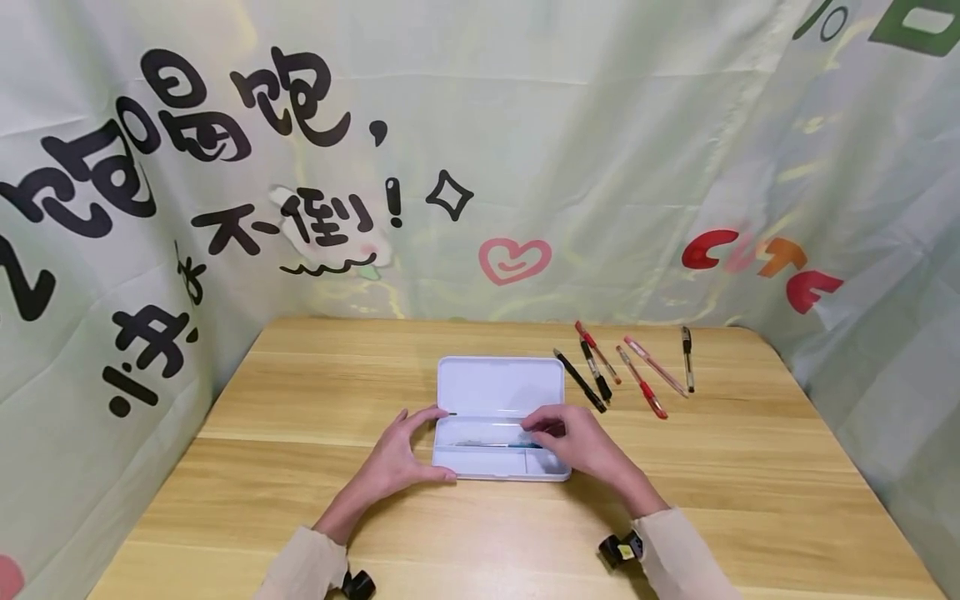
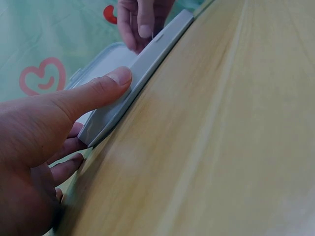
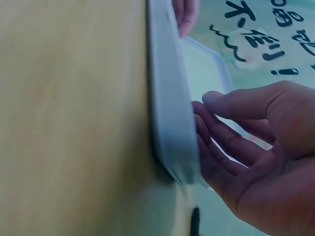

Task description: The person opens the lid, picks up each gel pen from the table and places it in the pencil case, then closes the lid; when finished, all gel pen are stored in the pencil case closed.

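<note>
A white pencil case (image 1: 480, 463) lies on the table with its lid (image 1: 500, 386) raised at the back. Its inside has a long rear compartment and narrower front sections. One pen (image 1: 491, 444) with a bluish end lies lengthwise inside. My left hand (image 1: 401, 454) holds the case's left end, thumb on the front edge and fingers toward the back corner; the left wrist view shows this thumb (image 2: 118, 77) on the front wall. Over the right part of the case is my right hand (image 1: 573, 437), fingers loosely bent by the pen's end. Nothing shows between its thumb (image 3: 219, 102) and fingers.
Right of the case, toward the back, lie several pens: black ones (image 1: 579, 381), red ones (image 1: 643, 383), a pink one (image 1: 656, 367) and a clear black-capped one (image 1: 687, 358). A printed curtain (image 1: 600, 167) hangs behind the wooden table (image 1: 315, 375).
</note>
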Tool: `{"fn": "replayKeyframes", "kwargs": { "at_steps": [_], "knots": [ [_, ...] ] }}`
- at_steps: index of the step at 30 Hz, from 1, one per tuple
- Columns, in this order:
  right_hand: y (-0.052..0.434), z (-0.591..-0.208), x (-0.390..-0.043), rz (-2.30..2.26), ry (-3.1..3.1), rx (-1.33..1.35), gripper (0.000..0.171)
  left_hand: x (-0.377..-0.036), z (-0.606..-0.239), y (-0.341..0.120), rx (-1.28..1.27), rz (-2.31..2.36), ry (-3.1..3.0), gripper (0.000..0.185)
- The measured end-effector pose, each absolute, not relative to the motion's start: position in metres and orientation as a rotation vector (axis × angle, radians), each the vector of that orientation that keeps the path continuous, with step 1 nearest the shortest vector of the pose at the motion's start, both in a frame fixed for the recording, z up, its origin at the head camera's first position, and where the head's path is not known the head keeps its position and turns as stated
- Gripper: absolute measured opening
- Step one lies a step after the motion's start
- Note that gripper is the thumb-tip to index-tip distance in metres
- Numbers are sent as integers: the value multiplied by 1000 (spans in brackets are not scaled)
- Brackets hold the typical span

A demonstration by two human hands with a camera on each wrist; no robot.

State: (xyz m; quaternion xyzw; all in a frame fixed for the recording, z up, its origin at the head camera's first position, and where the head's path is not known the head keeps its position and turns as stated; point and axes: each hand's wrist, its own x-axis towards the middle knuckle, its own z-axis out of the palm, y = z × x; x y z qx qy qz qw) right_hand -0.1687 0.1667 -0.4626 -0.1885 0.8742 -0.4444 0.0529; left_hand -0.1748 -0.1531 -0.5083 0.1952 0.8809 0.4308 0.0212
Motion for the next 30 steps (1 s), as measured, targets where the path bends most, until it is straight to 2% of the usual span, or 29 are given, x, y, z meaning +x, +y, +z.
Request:
{"fn": "replayKeyframes", "kwargs": {
  "at_steps": [7, 11, 24, 30],
  "knots": [
    [191, -447, -171, -1548, 2707, -633, 26, -174, -507, -156, 618, 1349, 2723, 94],
    [213, -437, -174, -1591, 2838, -557, 24, -174, -508, -156, 623, 1344, 2729, 94],
    [309, -438, -196, -1538, 3208, 142, 27, -176, -509, -153, 642, 1340, 2738, 94],
    [353, -447, -210, -1423, 3239, 320, 36, -175, -510, -153, 644, 1331, 2743, 94]
  ]
}}
